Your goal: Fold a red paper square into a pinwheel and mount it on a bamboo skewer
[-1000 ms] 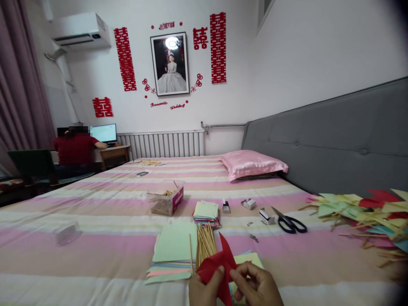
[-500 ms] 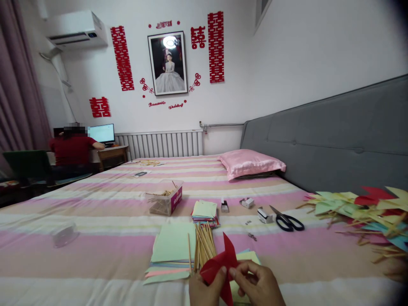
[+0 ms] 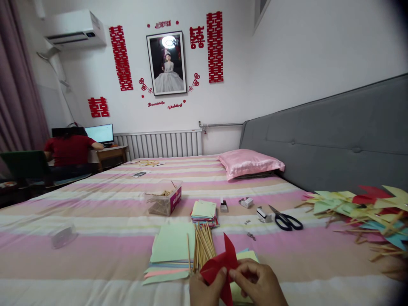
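Observation:
Between my two hands is a red paper pinwheel [image 3: 229, 255], its points folded in toward the middle. My left hand [image 3: 208, 289] grips it from the left, thumb pressed near the centre. The fingertips of my right hand [image 3: 258, 282] pinch at the centre from the right; whether they also hold something small is hidden. Just beyond lies a bundle of wooden sticks [image 3: 204, 244], beside a stack of pale green paper sheets [image 3: 174, 242]. Yellow paper [image 3: 248, 256] shows partly beneath my hands.
Finished pinwheels [image 3: 366, 212] are heaped at the right. Black-handled scissors [image 3: 287, 221], small boxes [image 3: 264, 214], a smaller paper stack [image 3: 204, 209] and a clear tub of sticks [image 3: 164, 199] lie on the striped bed. A clear lid [image 3: 63, 236] rests left. A person in red [image 3: 72, 148] sits at a desk.
The view has shifted very slightly. Both hands keep their grip on the red pinwheel, with hardly any visible movement.

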Available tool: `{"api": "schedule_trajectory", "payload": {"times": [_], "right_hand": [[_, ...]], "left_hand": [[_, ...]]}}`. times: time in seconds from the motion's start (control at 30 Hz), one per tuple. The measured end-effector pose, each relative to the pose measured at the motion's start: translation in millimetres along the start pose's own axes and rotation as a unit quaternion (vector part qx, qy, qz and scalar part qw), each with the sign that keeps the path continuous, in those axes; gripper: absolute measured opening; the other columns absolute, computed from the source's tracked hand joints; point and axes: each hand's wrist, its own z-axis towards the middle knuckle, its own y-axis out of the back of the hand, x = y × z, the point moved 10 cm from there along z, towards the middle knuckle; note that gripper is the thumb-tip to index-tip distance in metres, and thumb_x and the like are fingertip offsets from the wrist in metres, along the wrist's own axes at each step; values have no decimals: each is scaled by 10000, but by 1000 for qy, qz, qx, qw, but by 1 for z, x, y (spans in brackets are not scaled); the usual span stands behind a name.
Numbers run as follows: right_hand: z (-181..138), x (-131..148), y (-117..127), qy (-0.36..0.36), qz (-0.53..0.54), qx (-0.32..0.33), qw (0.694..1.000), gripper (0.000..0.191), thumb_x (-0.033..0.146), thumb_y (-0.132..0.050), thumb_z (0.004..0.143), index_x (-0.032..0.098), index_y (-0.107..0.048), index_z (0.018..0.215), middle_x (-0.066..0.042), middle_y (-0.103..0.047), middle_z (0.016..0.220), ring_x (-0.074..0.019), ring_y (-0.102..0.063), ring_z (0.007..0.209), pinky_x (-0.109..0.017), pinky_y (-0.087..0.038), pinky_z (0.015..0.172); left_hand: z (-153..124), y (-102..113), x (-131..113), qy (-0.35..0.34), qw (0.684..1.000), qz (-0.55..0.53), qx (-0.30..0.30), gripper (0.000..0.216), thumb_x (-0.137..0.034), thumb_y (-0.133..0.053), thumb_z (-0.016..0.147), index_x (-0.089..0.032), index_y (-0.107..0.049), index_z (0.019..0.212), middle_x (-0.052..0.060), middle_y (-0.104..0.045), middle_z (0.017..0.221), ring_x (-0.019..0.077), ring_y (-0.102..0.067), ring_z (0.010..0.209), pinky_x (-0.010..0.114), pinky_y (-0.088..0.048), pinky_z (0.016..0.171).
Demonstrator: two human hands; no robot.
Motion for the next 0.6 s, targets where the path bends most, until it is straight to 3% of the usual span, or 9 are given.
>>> {"api": "schedule_trajectory", "payload": {"times": [0.13,0.23,0.37,0.47,0.53,0.6], "right_hand": [[-1,1,2,6,6,-20,1000,311,393,-669,612,120,-595,482,-26,-579,588,-80,-455,387,-206,-369,375],[-3,4,2,22,24,-48,998,313,407,-685,593,177,-480,539,13,-552,541,-101,-489,426,-207,-384,416],[-6,2,2,10,125,-85,988,459,443,-709,553,235,-398,818,10,-637,681,-141,-583,499,-231,-434,477],[-6,-7,-4,-27,186,-83,979,669,454,-742,501,208,-411,1029,23,-646,595,-146,-579,504,-231,-437,494],[-5,-16,-7,-54,191,-70,978,605,466,-748,482,158,-525,952,5,-647,570,-131,-553,496,-209,-410,465],[-4,-27,-8,-78,183,-66,978,451,471,-738,497,124,-607,754,-11,-631,543,-110,-515,464,-199,-380,429]], "left_hand": [[0,2,1,9,1000,-17,-10,188,-292,-729,483,-109,-684,478,62,-667,443,176,-569,439,242,-422,452],[2,6,9,32,998,-47,-20,222,-320,-752,469,-113,-682,504,58,-671,462,187,-592,462,255,-452,476],[5,6,21,63,994,-90,-24,293,-373,-760,462,-113,-683,574,56,-680,511,200,-618,507,267,-477,492],[5,3,27,77,991,-110,-19,325,-393,-764,452,-109,-679,587,56,-683,519,197,-618,506,260,-475,479],[3,0,29,82,989,-119,-15,333,-405,-768,439,-112,-677,569,52,-682,515,187,-611,497,252,-471,477],[1,-3,32,86,989,-123,-10,322,-409,-772,430,-119,-667,524,39,-667,479,165,-588,463,237,-454,459]]}}
